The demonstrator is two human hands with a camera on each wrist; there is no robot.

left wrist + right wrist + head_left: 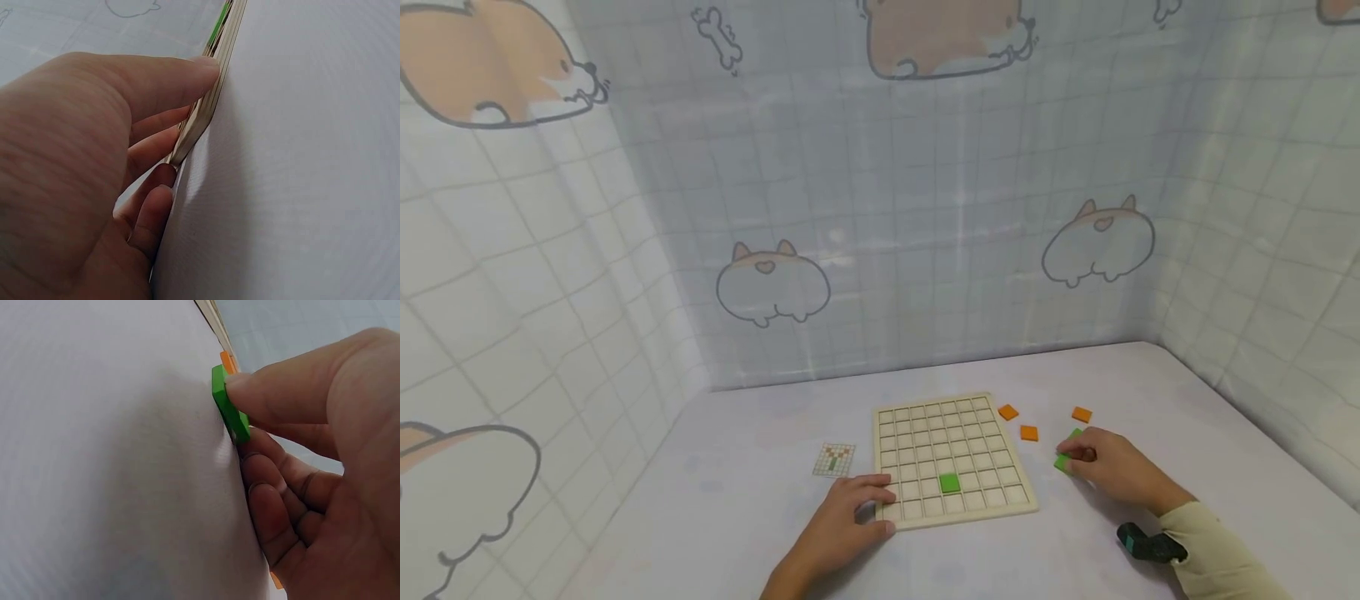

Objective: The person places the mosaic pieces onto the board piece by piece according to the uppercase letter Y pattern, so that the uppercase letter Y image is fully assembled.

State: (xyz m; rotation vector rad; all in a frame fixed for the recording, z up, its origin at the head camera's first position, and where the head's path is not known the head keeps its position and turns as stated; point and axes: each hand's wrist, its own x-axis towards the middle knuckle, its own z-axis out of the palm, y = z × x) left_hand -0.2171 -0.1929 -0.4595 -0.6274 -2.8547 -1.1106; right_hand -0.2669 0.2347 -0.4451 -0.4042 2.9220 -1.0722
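A light wooden grid board point(910, 523) lies flat, with one green square tile point(950, 483) in a cell near its front. At its near-left corner, my left hand point(846, 518) holds the board, thumb on the front corner and fingertips at the left edge; the left wrist view shows the thumb point(181, 78) against the rim. To the right of the board, my right hand point(1108, 467) pinches a green square tile point(230, 406) low over the table. Another bit of green point(1076, 432) shows just beyond those fingers, mostly hidden.
Orange square tiles lie right of the board: one by its far corner point(1007, 412), one nearer point(1029, 433), one beyond my right hand point(1082, 414). A small pattern card point(833, 460) lies left of the board. Printed fabric walls point(880, 250) enclose the white table point(745, 467).
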